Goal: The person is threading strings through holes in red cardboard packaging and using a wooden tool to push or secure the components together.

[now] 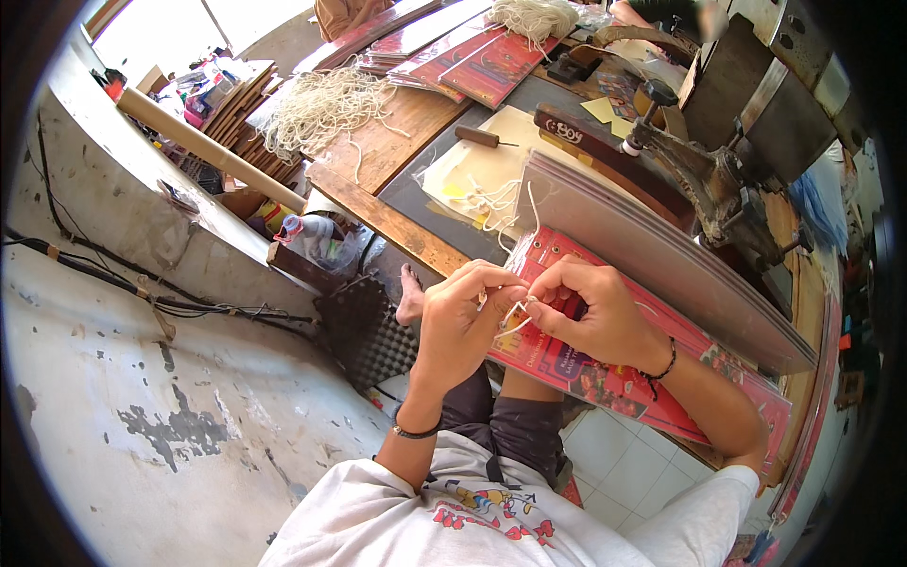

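My left hand and my right hand meet over the near edge of a red printed board. Both are closed, pinching a thin white cord between thumb and fingers. A short loop or end of it hangs below the fingertips. Small eyelets show along the board's upper left part. Behind the board, several grey sheets stand on edge, and another strand of cord rises over their left corner. My fingers hide whether the cord is knotted.
Left of the sheets lie loose cords on cream paper and a wooden-handled awl. Farther back are a tangled cord pile and stacked red boards. A metal machine stands at right; the wall is left.
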### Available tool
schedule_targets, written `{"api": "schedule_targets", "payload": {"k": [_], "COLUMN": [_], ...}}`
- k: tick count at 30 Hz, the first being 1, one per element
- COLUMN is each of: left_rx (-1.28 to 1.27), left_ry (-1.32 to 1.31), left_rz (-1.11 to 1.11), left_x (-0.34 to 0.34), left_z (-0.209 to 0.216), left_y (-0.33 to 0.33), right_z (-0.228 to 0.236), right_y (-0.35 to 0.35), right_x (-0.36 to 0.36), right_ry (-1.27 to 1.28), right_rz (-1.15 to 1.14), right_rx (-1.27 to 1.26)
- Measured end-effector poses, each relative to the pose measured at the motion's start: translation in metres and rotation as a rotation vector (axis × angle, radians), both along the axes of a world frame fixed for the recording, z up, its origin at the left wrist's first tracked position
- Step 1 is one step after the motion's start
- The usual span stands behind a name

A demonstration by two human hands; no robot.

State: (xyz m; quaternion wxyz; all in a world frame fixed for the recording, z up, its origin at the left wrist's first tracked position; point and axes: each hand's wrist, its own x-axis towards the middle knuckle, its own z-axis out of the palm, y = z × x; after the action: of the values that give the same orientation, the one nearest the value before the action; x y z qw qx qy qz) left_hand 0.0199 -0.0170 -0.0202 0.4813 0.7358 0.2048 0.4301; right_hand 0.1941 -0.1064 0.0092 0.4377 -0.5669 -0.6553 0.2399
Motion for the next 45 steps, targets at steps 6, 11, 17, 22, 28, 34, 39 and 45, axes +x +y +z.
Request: {"api": "schedule_targets", "payload": {"k": [6,11,17,22,28,34,39,45], "left_rx": [-0.056,-0.033,-0.003,-0.032,-0.007,-0.075,-0.026,-0.024], "left_ry": [-0.017,-0.033,0.015,0.024,-0.048,-0.061,-0.060,-0.020], "left_rz": [-0.023,-0.036,-0.090,-0.071,-0.055,-0.078,-0.119,-0.081], "left_x": [-0.003,-0.003,-0.003,-0.004,-0.001,-0.003,-0.004,-0.005], "left_z": [-0.001,-0.003,0.000,0.000,-0.010,-0.012,-0.005,-0.004], "left_y": [0.004,0.004,0.004,0.003,0.006,0.010,0.008,0.010], "right_z": [-0.006,-0.006,-0.009,-0.003,0.001,-0.003,-0.005,-0.005], "right_y": [-0.001,0.001,-0.001,-0.003,-0.003,-0.003,-0.003,-0.001], "right_x": [-0.002,-0.002,0.004,0.001,-0.001,0.000,0.000,0.001], "right_ry": [0.060,0.044,-0.013,0.021,0.039,0.035,0.059,0.037], "right_rz": [-0.011,0.003,-0.010,-0.006,-0.008,-0.011,-0.008,0.018], "right_rx": [0.054,0.107,0.153,0.089,0.030,0.041,0.055,0.088]}}
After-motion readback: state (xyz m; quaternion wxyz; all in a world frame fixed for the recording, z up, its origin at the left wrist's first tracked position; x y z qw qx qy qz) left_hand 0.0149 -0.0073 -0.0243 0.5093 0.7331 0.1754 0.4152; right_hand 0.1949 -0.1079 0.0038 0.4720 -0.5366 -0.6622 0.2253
